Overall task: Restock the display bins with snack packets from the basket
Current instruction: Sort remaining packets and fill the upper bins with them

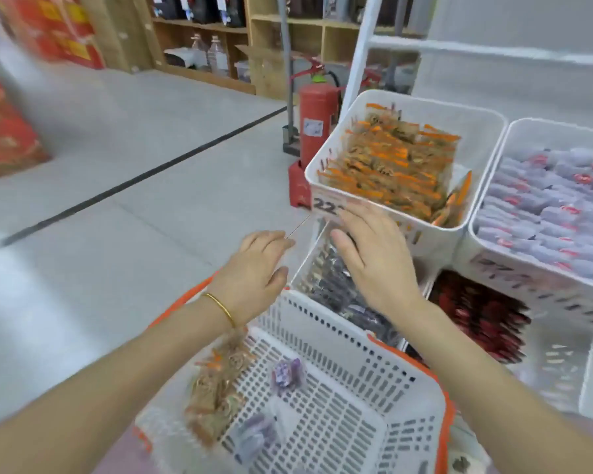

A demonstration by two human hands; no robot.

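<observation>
A white slotted basket (pixel 339 398) with orange rim sits low in front of me. It holds orange-brown snack packets (pixel 216 388) at its left side and a few purple packets (pixel 286 374). My left hand (pixel 254 271) hovers above the basket's far left corner, fingers relaxed, holding nothing. My right hand (pixel 374 254) is spread flat, palm down, over the lower bin of dark packets (pixel 336 285), just below the front of the upper bin of orange packets (pixel 401 159). The frame is motion-blurred.
To the right stand a bin of pale purple packets (pixel 548 206) and, below it, a bin of red packets (pixel 476 313). A red fire extinguisher (pixel 317 121) stands behind the rack. Grey floor spreads left; wooden shelves line the back wall.
</observation>
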